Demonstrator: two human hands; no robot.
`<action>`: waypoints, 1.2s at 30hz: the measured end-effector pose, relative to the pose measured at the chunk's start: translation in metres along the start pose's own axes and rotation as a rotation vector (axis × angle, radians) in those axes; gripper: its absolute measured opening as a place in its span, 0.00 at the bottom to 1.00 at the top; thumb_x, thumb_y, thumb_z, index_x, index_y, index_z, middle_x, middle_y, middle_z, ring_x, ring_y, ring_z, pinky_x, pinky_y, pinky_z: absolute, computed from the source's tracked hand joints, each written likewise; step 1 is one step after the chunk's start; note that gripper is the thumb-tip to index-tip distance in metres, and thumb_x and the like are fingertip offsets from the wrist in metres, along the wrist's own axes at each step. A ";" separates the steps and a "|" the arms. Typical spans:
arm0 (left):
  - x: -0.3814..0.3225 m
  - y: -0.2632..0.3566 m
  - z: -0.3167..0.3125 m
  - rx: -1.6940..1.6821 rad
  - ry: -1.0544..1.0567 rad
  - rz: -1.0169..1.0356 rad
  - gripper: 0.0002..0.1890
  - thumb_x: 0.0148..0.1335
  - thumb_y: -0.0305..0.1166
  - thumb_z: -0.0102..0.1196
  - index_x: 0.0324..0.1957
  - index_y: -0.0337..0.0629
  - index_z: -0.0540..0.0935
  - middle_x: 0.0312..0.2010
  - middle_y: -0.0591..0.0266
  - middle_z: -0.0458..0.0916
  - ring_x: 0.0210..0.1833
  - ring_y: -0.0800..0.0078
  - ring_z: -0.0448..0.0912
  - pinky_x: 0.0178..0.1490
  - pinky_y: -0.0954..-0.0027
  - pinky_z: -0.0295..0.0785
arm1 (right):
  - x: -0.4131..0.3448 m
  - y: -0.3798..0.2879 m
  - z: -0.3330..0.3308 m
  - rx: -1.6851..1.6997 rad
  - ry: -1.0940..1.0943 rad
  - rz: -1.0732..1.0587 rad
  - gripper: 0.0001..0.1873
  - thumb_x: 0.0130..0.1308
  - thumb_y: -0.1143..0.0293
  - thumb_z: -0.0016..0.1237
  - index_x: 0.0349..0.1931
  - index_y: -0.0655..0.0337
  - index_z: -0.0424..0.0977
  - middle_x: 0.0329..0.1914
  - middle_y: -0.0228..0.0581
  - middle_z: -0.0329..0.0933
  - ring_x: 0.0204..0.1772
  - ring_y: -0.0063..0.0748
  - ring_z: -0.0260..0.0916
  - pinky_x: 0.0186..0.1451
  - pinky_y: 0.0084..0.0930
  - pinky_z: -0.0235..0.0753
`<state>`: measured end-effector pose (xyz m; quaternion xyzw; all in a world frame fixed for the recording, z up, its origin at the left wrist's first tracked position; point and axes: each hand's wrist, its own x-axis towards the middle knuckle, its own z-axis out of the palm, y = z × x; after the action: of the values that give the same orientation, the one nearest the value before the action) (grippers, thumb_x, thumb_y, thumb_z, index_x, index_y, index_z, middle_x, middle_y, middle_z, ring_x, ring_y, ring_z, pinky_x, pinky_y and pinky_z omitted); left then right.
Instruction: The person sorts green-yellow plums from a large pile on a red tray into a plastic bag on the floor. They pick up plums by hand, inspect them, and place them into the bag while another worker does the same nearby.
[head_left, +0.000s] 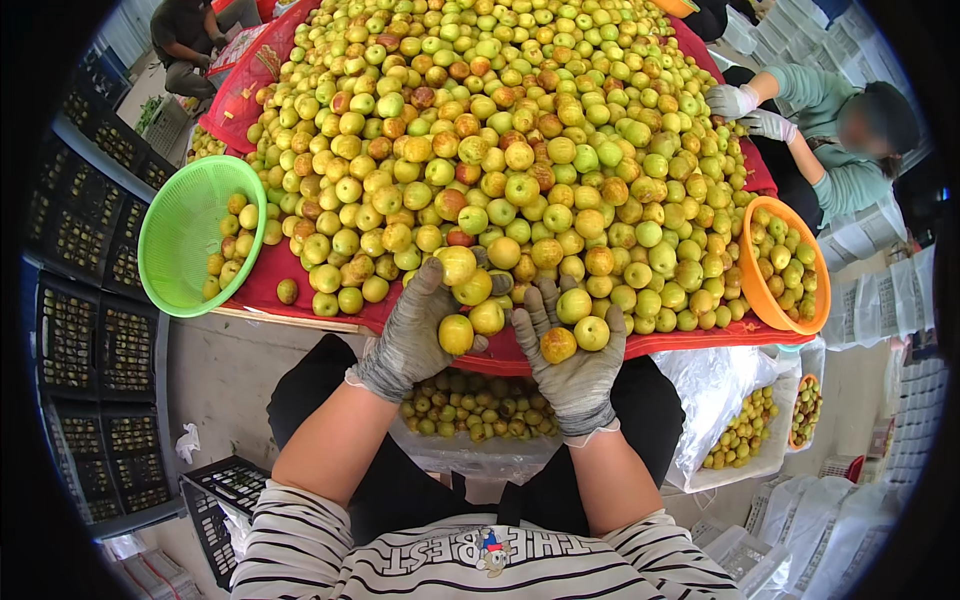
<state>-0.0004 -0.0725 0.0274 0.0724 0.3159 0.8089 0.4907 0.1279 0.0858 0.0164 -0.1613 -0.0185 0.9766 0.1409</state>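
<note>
A large heap of yellow-green and reddish-brown jujubes (465, 150) covers the table before me. At its near edge my left hand (424, 330), in a grey-white glove, is cupped around several fruits; its fingertips are partly hidden by them. Beside it my right hand (577, 352), gloved alike, lies palm up with a few jujubes (558, 345) on the palm and fingers. A green plastic colander (169, 240) with some fruits stands at the table's left corner, an orange plastic basket (750, 262) of jujubes at the right corner.
Below the red cloth (675, 343), between my knees, sits a lined container of jujubes (480, 409). Another lined crate (742, 435) is at the right. Black crates (101, 345) line the left side. A co-worker (840, 142) reaches onto the heap at right; another person (184, 45) sits far left.
</note>
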 end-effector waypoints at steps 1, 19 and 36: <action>0.000 -0.001 0.001 0.085 0.036 0.036 0.42 0.62 0.67 0.51 0.65 0.44 0.66 0.57 0.55 0.76 0.55 0.65 0.80 0.38 0.69 0.82 | -0.001 0.001 0.001 -0.015 -0.032 0.010 0.37 0.67 0.38 0.41 0.64 0.59 0.66 0.67 0.48 0.67 0.71 0.49 0.63 0.73 0.56 0.64; -0.008 -0.006 0.008 1.245 0.158 0.556 0.30 0.62 0.27 0.59 0.66 0.37 0.67 0.57 0.48 0.75 0.61 0.57 0.75 0.65 0.60 0.70 | -0.005 0.015 -0.004 -0.147 -0.190 0.197 0.43 0.62 0.32 0.43 0.70 0.50 0.63 0.77 0.44 0.54 0.78 0.54 0.51 0.75 0.65 0.54; -0.010 -0.010 0.020 0.674 0.200 0.304 0.31 0.72 0.50 0.52 0.65 0.35 0.68 0.56 0.58 0.76 0.59 0.71 0.73 0.64 0.67 0.68 | 0.001 0.020 -0.004 -0.206 -0.202 0.121 0.45 0.63 0.32 0.38 0.76 0.45 0.49 0.80 0.40 0.47 0.79 0.54 0.48 0.71 0.67 0.57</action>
<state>0.0211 -0.0688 0.0394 0.1965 0.5962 0.7261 0.2807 0.1233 0.0672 0.0106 -0.0768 -0.1228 0.9875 0.0622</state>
